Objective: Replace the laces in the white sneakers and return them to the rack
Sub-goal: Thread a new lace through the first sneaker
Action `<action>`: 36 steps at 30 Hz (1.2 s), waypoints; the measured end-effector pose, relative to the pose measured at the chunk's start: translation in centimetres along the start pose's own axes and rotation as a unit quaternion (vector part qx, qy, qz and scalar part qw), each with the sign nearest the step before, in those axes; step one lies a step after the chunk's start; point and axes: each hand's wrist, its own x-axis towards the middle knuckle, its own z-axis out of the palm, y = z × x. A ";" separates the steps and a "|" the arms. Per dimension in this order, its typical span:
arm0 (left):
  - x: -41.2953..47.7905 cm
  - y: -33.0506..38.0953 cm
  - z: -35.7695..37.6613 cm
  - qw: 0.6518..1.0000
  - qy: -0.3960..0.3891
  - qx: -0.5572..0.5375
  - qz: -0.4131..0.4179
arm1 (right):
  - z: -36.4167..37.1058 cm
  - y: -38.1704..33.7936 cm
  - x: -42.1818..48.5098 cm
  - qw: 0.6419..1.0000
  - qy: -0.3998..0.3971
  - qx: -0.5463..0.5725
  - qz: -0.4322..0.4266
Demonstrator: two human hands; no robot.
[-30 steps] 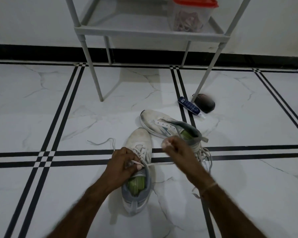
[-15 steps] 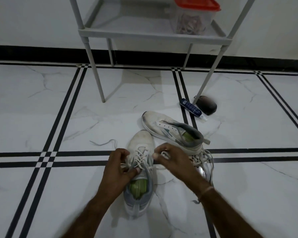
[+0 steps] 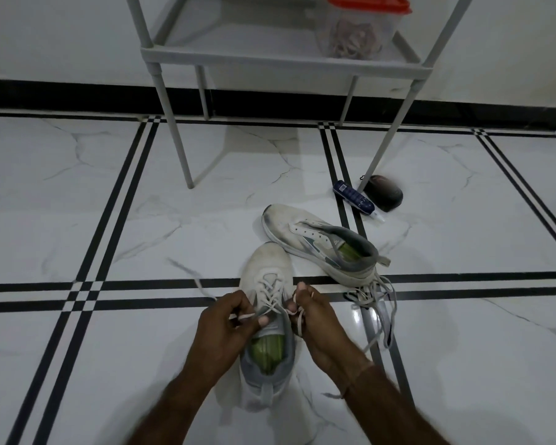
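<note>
A white sneaker (image 3: 265,264) with a green insole stands on the floor, toe pointing away, with a white lace (image 3: 270,290) crossed through its eyelets. My left hand (image 3: 220,329) pinches one end of that lace at the shoe's left side; its loose tail (image 3: 187,273) trails left over the floor. My right hand (image 3: 315,322) pinches the other lace end at the right side. The second white sneaker (image 3: 305,236) lies tilted behind, unlaced. A loose grey lace (image 3: 379,303) lies bunched by its heel. The grey rack (image 3: 280,61) stands behind.
A clear box with an orange lid (image 3: 360,27) sits on the rack's low shelf, holding laces. A dark blue tube (image 3: 353,199) and a dark oval object (image 3: 384,192) lie by the rack's right front leg (image 3: 395,133). White marble floor with black stripes lies all around.
My right hand has come back in from the right, close to the shoe. The lace now sits tight across the eyelets and both hands hold its ends near the tongue.
</note>
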 end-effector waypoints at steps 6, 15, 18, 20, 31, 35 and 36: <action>0.3 -0.9 -0.5 0.997 0.032 -0.063 -0.033 | -0.4 0.7 0.1 0.991 0.036 0.126 0.029; 0.7 -0.9 -1.9 0.959 0.174 0.207 0.090 | -2.6 0.5 1.1 0.954 -0.001 -0.221 -0.204; 0.1 -0.2 -2.2 0.943 0.263 0.202 0.009 | -2.7 0.2 1.2 0.880 0.091 -0.318 -0.342; -0.5 0.5 -1.0 0.967 0.187 0.139 -0.100 | -2.3 0.4 0.2 0.841 0.198 -0.353 -0.360; 0.2 2.3 1.7 0.984 0.076 -0.111 -0.117 | -0.3 -0.3 -1.1 0.972 0.000 -0.201 -0.124; 1.7 4.0 0.7 0.979 -0.043 -0.183 -0.082 | 0.2 -3.9 -0.7 0.969 -0.045 -0.183 -0.159; 2.1 4.3 0.5 0.979 -0.097 -0.166 -0.073 | 0.7 -5.0 -0.4 0.963 -0.069 -0.199 -0.166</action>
